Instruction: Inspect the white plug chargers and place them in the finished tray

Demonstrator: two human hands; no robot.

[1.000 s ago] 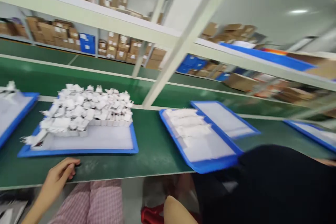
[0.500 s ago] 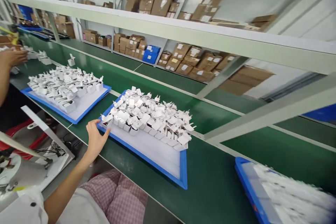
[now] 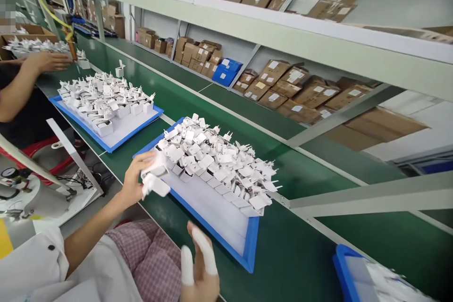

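Observation:
My left hand [image 3: 136, 180] is closed on two white plug adapters [image 3: 155, 179] at the near left corner of a blue tray [image 3: 247, 255]. That tray lies on the green bench and carries a heap of white plug adapters [image 3: 215, 163]. Low in the view my right hand [image 3: 200, 269] rises at the bench edge, fingers stretched out, with white finger cots on two fingers. It holds nothing and hovers just short of the tray's front rim.
A second blue tray [image 3: 116, 144] of adapters lies to the left, where another person's arm [image 3: 24, 82] reaches. A third blue tray [image 3: 345, 271] sits at bottom right. Shelves of cardboard boxes [image 3: 283, 89] run behind the bench. A machine [image 3: 31, 193] stands at lower left.
The view swung left. My left hand went from the bench edge to the tray corner and picked up adapters. My right hand has come into view.

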